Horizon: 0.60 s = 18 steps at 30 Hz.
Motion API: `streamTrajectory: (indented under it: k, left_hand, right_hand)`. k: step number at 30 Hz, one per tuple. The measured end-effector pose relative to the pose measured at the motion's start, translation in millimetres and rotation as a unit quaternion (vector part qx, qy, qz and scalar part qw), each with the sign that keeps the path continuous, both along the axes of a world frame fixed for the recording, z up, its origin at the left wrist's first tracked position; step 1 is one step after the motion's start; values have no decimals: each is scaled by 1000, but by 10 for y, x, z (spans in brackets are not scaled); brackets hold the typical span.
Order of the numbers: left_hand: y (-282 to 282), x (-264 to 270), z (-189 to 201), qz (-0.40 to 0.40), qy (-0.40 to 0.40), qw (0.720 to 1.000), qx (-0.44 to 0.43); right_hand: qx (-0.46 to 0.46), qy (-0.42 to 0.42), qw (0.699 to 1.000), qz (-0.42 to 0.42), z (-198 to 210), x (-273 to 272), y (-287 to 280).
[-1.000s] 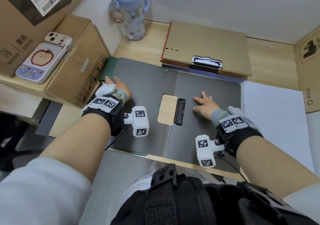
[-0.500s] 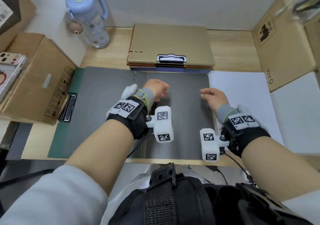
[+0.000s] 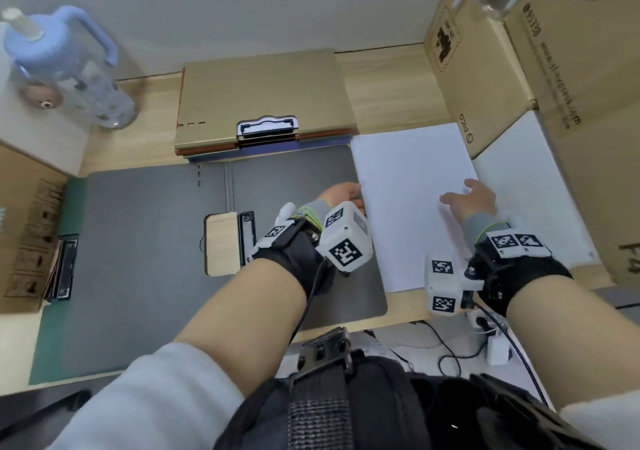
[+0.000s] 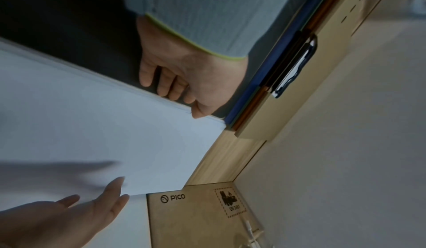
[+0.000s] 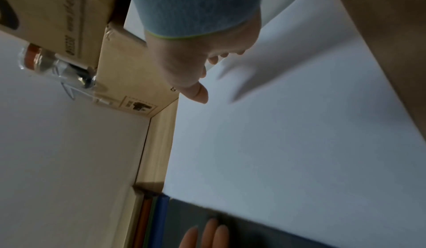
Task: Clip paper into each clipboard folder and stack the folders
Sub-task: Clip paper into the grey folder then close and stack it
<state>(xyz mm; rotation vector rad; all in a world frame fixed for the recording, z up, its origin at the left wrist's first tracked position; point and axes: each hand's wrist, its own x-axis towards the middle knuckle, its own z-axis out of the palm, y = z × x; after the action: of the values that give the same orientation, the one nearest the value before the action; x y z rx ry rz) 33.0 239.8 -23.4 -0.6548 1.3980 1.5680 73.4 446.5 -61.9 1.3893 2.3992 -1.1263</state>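
While the right hand point(image 3: 472, 198) lies flat and released on the paper stack point(image 3: 408, 186), the left hand point(image 3: 341, 193), fingers bent at its edge, should peel just one sheet.

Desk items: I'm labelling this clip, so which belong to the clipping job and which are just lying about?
Job: open grey folder, paper, folder stack, left hand, right hand.
Lying about: water bottle, cardboard boxes.
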Motion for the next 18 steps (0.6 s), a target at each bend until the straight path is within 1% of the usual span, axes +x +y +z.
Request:
streamTrajectory:
  k: [2, 5, 7, 10, 13, 18]
  left_hand:
    - [76, -6, -39, -2, -6, 1000, 3]
    - [138, -6, -52, 28, -25, 999, 3]
    - [156, -18, -99, 42, -28, 999, -4]
    - [147, -29, -103, 25, -31, 999, -6]
    - [157, -53, -111, 25, -19, 999, -23]
    - [190, -97, -104, 0, -1, 999, -55]
  right_hand:
    - [-5, -32, 999, 8, -23, 32, 89]
    - [-24, -74, 997, 19, -66, 85, 133]
    - [-25, -86, 995, 33, -97, 108, 122]
    - [-13, -96, 994, 49, -124, 125, 65]
    - [-3, -105, 993, 63, -130, 143, 51]
    - [-10, -124, 990, 72, -123, 141, 69]
